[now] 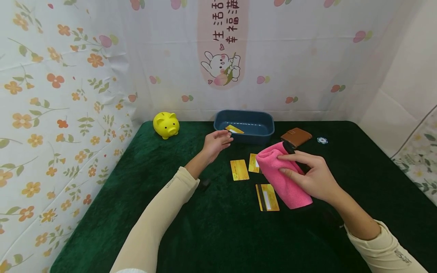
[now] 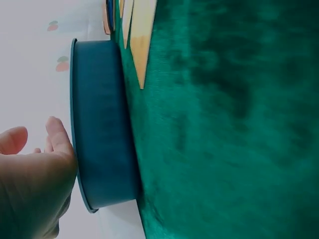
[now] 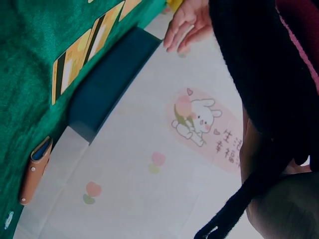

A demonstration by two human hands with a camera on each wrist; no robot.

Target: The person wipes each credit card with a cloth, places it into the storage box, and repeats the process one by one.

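Note:
My right hand point(image 1: 315, 176) grips a folded pink plush cloth point(image 1: 281, 178) with a black strap, held up over the table's right half. Seen from the right wrist, its dark side and a dangling strap point(image 3: 227, 211) fill the right edge. My left hand point(image 1: 216, 144) holds nothing and hovers in front of a blue plastic bin point(image 1: 264, 138), fingers loosely bent. Inside the bin lies one yellow bank card point(image 1: 235, 129). Between my hands, more yellow bank cards lie on the table: one face up point(image 1: 239, 170), one with a black stripe point(image 1: 268, 197), one partly hidden by the cloth point(image 1: 253, 163).
A yellow piggy bank point(image 1: 166, 125) stands at the back left of the green-covered table point(image 1: 205, 231). To the right of the bin are a brown wallet point(image 1: 296, 136) and a poker chip point(image 1: 322, 140). Patterned curtains point(image 1: 164, 57) rise behind the table and along its left.

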